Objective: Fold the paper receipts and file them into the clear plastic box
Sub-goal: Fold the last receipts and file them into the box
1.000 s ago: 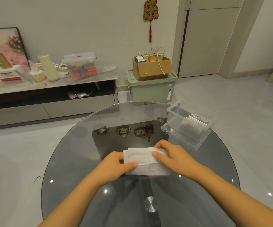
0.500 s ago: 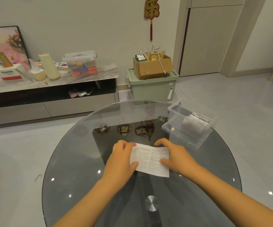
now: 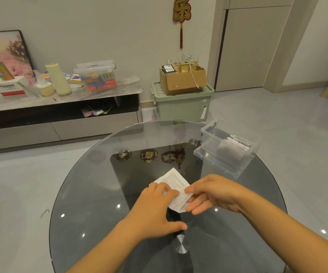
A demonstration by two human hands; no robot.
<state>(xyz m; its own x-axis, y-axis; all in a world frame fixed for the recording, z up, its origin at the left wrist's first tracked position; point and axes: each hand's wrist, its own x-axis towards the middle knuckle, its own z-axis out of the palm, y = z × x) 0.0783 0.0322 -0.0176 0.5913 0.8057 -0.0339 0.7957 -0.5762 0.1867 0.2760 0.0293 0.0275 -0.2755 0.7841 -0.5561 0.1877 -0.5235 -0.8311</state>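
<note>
A white printed receipt, folded, lies tilted on the round glass table, its far corner pointing away from me. My left hand presses its near left part with flat fingers, thumb spread out on the glass. From the right, my right hand pinches the receipt's edge, thumb on top and fingers under it. The clear plastic box stands at the table's far right, apart from both hands, with several folded receipts upright inside.
The box appears to rest on its clear lid. A metal disc fitting sits under the glass near me. Beyond the table are a green storage bin with a cardboard box on top and a low cluttered TV cabinet.
The receipt has turned from lying square to a diagonal tilt. My left hand slid onto it from the left, and my right hand moved from pressing on top to pinching its right edge.
</note>
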